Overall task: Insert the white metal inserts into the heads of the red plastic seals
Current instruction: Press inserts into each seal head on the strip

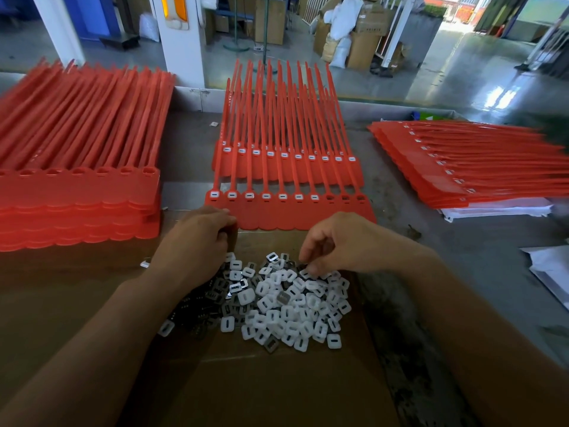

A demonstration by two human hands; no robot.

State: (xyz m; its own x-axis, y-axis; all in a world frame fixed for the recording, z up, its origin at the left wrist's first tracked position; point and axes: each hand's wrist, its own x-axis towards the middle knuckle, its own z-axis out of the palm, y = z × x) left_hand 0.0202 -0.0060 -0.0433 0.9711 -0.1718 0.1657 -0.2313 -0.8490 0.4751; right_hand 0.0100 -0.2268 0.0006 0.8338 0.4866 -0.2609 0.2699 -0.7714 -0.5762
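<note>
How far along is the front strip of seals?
Done: seven heads on the front strip hold white inserts. In hand: the right hand reaches into the insert pile. Remaining: its three rightmost heads, plus the left stack with empty heads.

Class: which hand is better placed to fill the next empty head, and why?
Right. The right hand curls onto the inserts, and the empty heads sit at the right end of the strip. The left hand is at its left corner.

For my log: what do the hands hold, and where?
Right hand pinches an insert on the pile, by its edge. Left hand seems to grip the seal strip at its near-left corner.
</note>
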